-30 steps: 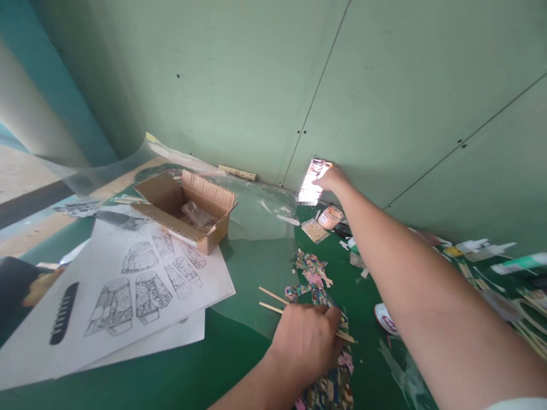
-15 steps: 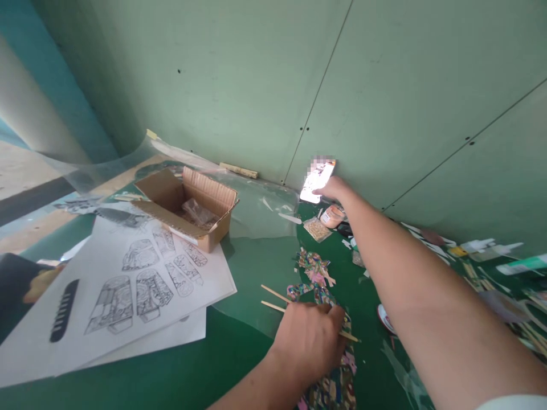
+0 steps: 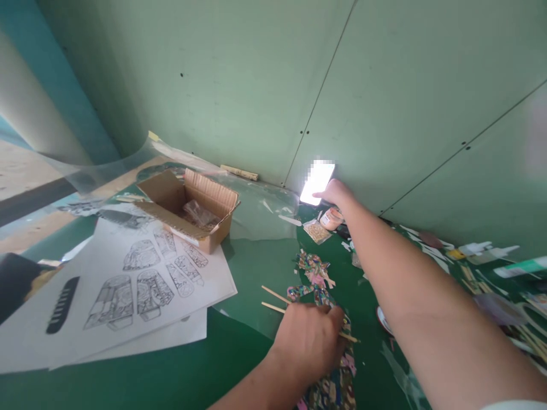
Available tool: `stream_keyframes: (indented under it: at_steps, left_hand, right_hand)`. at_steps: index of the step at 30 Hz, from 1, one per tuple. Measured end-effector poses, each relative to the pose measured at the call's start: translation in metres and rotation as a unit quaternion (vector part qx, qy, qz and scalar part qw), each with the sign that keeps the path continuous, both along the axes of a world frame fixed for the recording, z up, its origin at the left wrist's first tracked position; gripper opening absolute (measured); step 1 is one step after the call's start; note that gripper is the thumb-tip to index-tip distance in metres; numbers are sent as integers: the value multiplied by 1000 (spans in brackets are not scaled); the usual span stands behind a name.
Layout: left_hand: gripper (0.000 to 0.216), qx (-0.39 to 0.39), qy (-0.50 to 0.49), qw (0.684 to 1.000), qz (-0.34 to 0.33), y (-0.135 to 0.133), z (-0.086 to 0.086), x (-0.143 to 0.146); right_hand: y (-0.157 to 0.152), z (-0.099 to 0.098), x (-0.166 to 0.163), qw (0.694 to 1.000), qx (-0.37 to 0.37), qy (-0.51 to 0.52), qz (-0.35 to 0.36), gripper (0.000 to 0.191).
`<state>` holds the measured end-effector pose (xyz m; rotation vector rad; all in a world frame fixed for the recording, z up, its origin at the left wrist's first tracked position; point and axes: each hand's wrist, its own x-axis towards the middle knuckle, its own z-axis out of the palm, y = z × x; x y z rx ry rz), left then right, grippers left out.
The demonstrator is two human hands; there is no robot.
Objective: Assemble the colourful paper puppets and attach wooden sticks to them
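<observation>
My left hand point(image 3: 308, 341) is closed, knuckles up, on a colourful cut-out paper figure point(image 3: 315, 272) lying on the green table point(image 3: 179, 376). Two thin wooden sticks point(image 3: 273, 300) stick out to the left from under this hand. My right arm stretches far forward. My right hand point(image 3: 337, 193) rests at the lower right edge of a lit phone point(image 3: 317, 181) that leans against the green wall. One finger lies stretched against the screen and the hand holds nothing.
An open cardboard box point(image 3: 192, 208) with a plastic bag inside stands at the left. White sheets with printed outline drawings point(image 3: 141, 279) lie in front of it. A small jar point(image 3: 331, 218) and a bag of beads point(image 3: 316, 230) sit below the phone. Scraps and tubes litter the right side.
My right hand has slid from the phone's upper right down to its lower right edge, and the screen has turned bright white. My left hand has stayed on the figure.
</observation>
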<state>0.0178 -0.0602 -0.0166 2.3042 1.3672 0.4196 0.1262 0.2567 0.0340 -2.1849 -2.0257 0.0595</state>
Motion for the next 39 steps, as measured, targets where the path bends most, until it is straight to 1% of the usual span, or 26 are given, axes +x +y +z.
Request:
stream_keyframes:
  at_steps: [3, 6, 8, 11, 16, 19, 21, 23, 24, 26, 28, 30, 31, 33, 36, 39]
  left_hand:
    - [14, 0, -1, 1000, 2, 0, -1, 0]
    - [12, 3, -2, 1000, 5, 1, -1, 0]
    - [11, 10, -2, 1000, 7, 1, 0, -1]
    - [12, 18, 2, 1000, 11, 1, 3, -2]
    - [15, 14, 23, 999, 20, 1, 6, -2]
    - [16, 22, 26, 999, 30, -2, 10, -2]
    - [16, 34, 10, 999, 34, -5, 13, -3]
    - [15, 60, -23, 997, 37, -9, 18, -6]
    - [15, 78, -50, 995, 33, -10, 20, -8]
    - [15, 112, -127, 985, 34, -11, 24, -12]
    - [15, 113, -224, 967, 42, -10, 28, -15]
    - [13, 78, -302, 949, 42, -8, 31, -16]
    - [16, 57, -322, 944, 37, -7, 32, -16]
    - [22, 28, -330, 943, 19, -5, 33, -14]
    - [26, 15, -316, 949, 4, -4, 33, -10]
    - [25, 14, -300, 954, -1, -4, 32, -7]
  right_hand:
    - [-7, 7, 2, 1000, 8, -4, -5, 65]
    - [-18, 16, 5, 1000, 29, -2, -11, 52]
    - [-28, 23, 7, 999, 48, 2, -17, 45]
    - [-47, 32, 12, 996, 82, 10, -19, 40]
    - [-95, 48, 22, 988, 141, 59, 3, 28]
    - [-133, 56, 30, 979, 174, 106, 25, 24]
    - [-164, 56, 38, 965, 204, 160, 44, 20]
    - [-200, 50, 46, 940, 230, 239, 75, 17]
    - [-221, 44, 49, 921, 243, 290, 94, 16]
    - [-262, 27, 54, 882, 254, 382, 109, 17]
    - [-299, 8, 55, 847, 261, 450, 110, 19]
    - [-325, -10, 53, 834, 255, 474, 127, 18]
    - [-334, -17, 51, 830, 253, 478, 135, 18]
    - [-343, -25, 49, 824, 248, 484, 158, 19]
    - [-345, -29, 47, 822, 230, 482, 198, 17]
    - [-345, -29, 47, 817, 213, 499, 195, 16]
